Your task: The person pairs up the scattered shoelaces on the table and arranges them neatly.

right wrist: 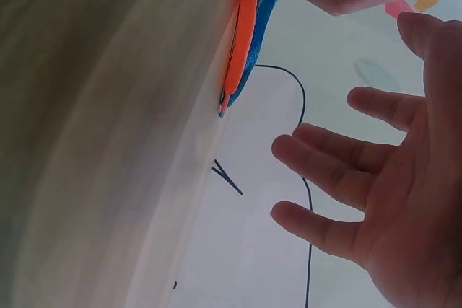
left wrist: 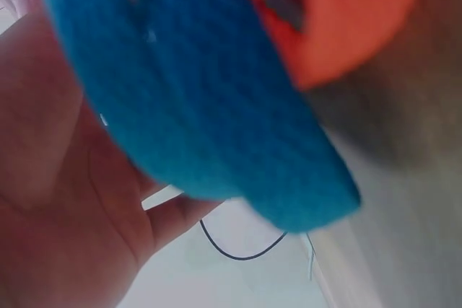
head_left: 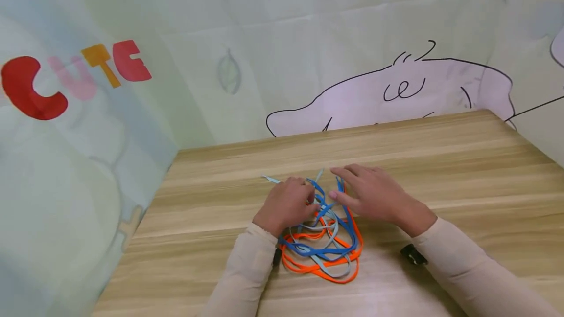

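Note:
A loose tangle of flat shoelaces lies on the wooden table: a blue shoelace point(head_left: 352, 231), an orange shoelace point(head_left: 330, 275) and a pale grey-blue shoelace point(head_left: 328, 268). At the tangle's upper left, my left hand point(head_left: 288, 204) grips part of the laces with curled fingers; its fingertips are partly hidden. Loops of blue shoelace point(left wrist: 209, 99) pass close in front of its palm in the left wrist view. My right hand point(head_left: 374, 194) hovers at the tangle's upper right, holding nothing. Its fingers point(right wrist: 332, 171) are spread and apart from the laces in the right wrist view.
The wooden table point(head_left: 462, 170) reaches to a pale printed cloth point(head_left: 198, 62) hanging behind and at the left. Dark wrist straps point(head_left: 413, 254) show under the sleeves. Lace tips point(head_left: 269, 178) point toward the table's far edge.

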The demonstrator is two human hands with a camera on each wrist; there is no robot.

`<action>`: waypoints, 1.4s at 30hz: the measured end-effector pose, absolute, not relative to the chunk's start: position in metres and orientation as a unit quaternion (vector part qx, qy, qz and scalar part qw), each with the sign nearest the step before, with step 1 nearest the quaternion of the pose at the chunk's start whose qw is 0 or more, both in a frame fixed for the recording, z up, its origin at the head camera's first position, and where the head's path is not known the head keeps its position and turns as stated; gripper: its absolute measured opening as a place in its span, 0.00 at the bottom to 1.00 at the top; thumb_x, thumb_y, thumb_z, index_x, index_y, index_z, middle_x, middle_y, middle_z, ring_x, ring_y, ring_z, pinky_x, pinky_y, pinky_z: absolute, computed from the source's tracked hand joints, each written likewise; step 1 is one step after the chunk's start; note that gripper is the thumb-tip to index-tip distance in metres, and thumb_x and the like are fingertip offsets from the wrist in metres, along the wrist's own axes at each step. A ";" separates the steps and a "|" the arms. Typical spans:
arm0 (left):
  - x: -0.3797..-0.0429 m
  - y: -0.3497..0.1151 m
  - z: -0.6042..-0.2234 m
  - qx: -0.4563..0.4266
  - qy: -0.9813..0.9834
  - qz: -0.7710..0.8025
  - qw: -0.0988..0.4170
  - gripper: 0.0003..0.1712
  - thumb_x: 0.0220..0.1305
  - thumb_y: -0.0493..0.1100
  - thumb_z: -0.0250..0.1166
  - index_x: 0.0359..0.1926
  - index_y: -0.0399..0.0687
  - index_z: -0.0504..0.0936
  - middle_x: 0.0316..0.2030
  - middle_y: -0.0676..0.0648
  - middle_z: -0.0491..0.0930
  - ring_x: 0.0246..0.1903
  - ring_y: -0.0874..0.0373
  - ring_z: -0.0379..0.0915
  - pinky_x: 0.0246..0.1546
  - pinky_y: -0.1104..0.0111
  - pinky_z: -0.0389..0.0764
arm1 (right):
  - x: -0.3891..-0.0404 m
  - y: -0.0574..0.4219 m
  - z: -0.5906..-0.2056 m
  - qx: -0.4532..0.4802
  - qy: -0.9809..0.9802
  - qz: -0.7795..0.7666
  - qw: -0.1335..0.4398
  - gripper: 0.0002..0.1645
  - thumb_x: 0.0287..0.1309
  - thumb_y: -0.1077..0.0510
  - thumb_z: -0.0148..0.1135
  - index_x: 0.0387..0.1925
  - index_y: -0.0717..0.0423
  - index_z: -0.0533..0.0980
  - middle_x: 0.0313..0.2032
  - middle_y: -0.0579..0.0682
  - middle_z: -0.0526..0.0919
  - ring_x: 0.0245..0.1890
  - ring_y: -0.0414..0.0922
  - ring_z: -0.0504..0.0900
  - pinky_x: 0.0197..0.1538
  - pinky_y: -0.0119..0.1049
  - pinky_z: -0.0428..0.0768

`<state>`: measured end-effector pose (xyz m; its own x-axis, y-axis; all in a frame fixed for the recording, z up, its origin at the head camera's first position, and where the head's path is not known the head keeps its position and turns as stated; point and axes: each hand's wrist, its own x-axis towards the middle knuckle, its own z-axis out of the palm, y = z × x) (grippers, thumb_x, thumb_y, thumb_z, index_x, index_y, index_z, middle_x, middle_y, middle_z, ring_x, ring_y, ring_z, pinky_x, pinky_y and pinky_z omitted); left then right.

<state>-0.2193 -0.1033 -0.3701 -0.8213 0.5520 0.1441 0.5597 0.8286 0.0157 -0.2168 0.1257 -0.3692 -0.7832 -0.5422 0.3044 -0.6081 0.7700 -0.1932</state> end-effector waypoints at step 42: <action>-0.212 -0.094 -0.350 -0.377 -0.892 -0.241 0.069 0.05 0.70 0.39 0.64 0.45 0.50 0.81 0.37 0.57 0.84 0.36 0.66 0.78 0.41 0.70 0.79 | -0.226 0.134 -0.368 0.363 -0.870 0.333 -0.021 0.10 0.63 0.58 0.68 0.46 0.51 0.84 0.38 0.41 0.86 0.39 0.38 0.82 0.42 0.37 0.82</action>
